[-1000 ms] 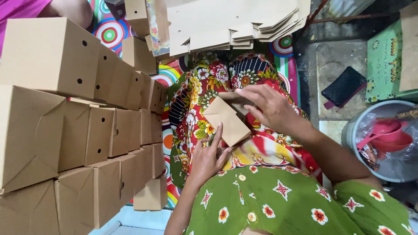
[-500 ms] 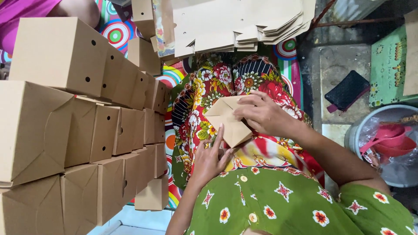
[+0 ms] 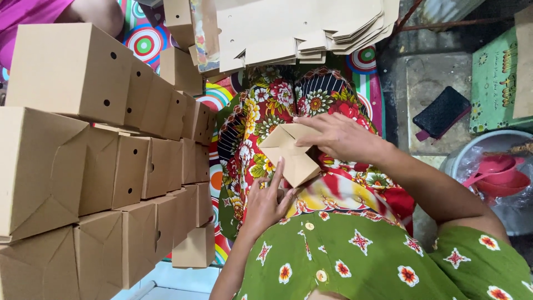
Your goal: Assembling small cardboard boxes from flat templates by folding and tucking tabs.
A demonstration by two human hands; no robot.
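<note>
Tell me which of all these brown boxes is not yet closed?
The box on the lap, between both hands: its flaps are half folded, while the stacked boxes are shut.

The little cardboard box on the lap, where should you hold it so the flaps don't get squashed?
Probably by its flat outer walls, one hand from each side. The small cardboard box lies tilted on the lap with its folded flaps facing up, so the top is the soft part. The right hand presses there on the flaps, while the left hand touches the firmer lower wall.
</note>
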